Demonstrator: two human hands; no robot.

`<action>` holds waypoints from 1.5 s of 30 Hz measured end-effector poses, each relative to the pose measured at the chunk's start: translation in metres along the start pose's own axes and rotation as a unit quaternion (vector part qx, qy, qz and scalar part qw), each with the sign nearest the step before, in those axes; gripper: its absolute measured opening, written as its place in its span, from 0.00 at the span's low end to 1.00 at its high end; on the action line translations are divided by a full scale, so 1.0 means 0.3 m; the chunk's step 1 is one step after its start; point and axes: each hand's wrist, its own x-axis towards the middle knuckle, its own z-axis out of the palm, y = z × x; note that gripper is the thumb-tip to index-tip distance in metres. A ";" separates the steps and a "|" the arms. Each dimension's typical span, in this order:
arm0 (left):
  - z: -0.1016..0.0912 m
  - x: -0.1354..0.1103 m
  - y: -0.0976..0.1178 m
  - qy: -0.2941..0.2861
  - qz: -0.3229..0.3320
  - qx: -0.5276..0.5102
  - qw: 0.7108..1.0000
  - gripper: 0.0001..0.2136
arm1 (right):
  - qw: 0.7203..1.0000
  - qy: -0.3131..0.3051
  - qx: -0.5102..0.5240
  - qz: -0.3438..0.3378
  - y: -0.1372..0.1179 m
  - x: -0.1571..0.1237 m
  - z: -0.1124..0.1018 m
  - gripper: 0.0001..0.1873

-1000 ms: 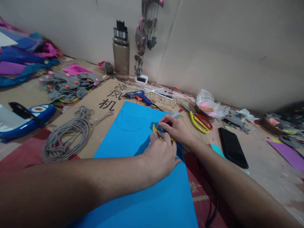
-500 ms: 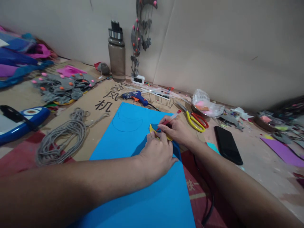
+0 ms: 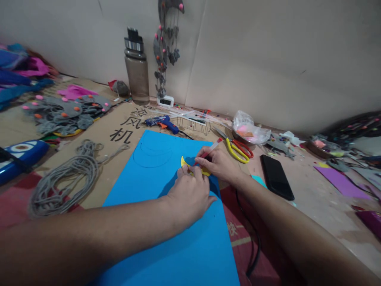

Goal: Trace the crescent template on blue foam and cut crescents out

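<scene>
Messy craft table (image 3: pixel 321 222), pale wall (image 3: pixel 268 59) behind

Left hand (image 3: pixel 190 194), thumb out, pins a yellow crescent (image 3: pixel 183 162) on blue sheet (image 3: pixel 184 254); right hand (image 3: pixel 218 163) pinches a red pen (image 3: pixel 210 147) by its inner edge. Crescent kinda slants far-left to near-right, between both hands; scissors (image 3: pixel 236 153) just beyond.

The tabletop (image 3: pixel 315 210) on my feed is pale and smudged; directly on it I make out tan cardboard (image 3: pixel 114 167), bearing a blue sheet (image 3: pixel 178 256) and grey cord (image 3: pixel 89 165), a black phone (image 3: pixel 276 177), a purple sheet (image 3: pixel 341 181) farther right, and a bowl (image 3: pixel 239 136) near the wall (image 3: pixel 268 59).
</scene>
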 end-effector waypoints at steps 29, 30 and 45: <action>-0.019 -0.009 -0.024 -0.038 0.014 0.032 0.999 0.25 | 0.997 0.023 0.063 0.021 0.006 -0.018 -0.006 0.08; -0.019 -0.008 -0.024 -0.039 0.014 0.032 0.999 0.25 | 0.998 0.023 0.062 0.019 0.009 -0.017 -0.006 0.07; -0.020 -0.008 -0.031 -0.050 0.014 0.015 0.999 0.26 | 1.000 0.007 0.009 0.028 -0.012 -0.021 -0.014 0.06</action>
